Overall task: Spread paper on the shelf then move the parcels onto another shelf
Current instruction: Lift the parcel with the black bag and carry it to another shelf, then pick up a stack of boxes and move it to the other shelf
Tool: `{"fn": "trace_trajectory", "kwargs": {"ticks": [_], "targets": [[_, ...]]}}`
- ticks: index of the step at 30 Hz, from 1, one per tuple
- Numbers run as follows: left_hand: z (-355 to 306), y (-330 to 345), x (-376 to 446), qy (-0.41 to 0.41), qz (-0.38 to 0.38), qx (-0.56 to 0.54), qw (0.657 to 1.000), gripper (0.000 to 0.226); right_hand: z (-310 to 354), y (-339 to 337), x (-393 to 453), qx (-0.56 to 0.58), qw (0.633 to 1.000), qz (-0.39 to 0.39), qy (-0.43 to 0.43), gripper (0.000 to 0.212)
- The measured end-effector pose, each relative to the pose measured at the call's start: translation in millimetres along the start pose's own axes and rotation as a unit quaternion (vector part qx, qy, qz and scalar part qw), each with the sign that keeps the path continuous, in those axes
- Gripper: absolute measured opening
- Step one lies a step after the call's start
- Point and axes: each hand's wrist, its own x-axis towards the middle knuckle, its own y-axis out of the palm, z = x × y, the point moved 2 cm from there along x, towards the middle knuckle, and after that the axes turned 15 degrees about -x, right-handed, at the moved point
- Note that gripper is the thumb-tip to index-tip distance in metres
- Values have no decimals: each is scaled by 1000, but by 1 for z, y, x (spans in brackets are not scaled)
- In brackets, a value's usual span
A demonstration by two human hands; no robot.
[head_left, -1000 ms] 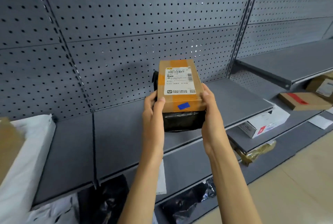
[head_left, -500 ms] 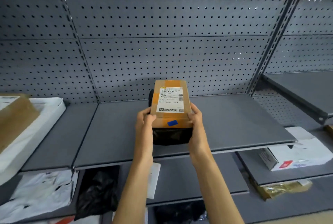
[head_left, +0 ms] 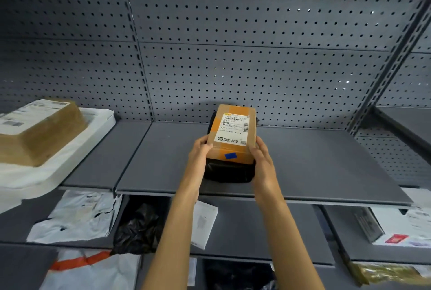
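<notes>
Here the left hand (head_left: 198, 157) and the right hand (head_left: 261, 161) are pressed against opposite sides of a cardboard parcel (head_left: 233, 134) stacked on a black parcel (head_left: 229, 171). Both parcels are held at the middle of the grey shelf (head_left: 314, 164); another brown box (head_left: 39, 131) is seen far left.

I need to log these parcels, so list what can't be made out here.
Head view only:
- Cardboard box: label print too small to read.
- Black parcel beneath it: mostly hidden by the box and both hands.
- Brown parcel at left: blurred, cut by the frame edge.
- Lower shelf: partly hidden by forearms.
</notes>
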Motion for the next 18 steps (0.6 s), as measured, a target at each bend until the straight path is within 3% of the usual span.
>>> {"fn": "trace_trajectory", "kwargs": {"ticks": [5,11,18], "targets": [[-3,-9,8,-3,25,23,999,32,6,3,5,-18,1000,-21,-1,48],[-8,-51,5,78,27,40,996,36,37,31,-8,-96,974,-135,-156,58],[-37,-133,-15,155,-53,7,986,24,56,110,-35,-125,942,-96,-298,41]]}}
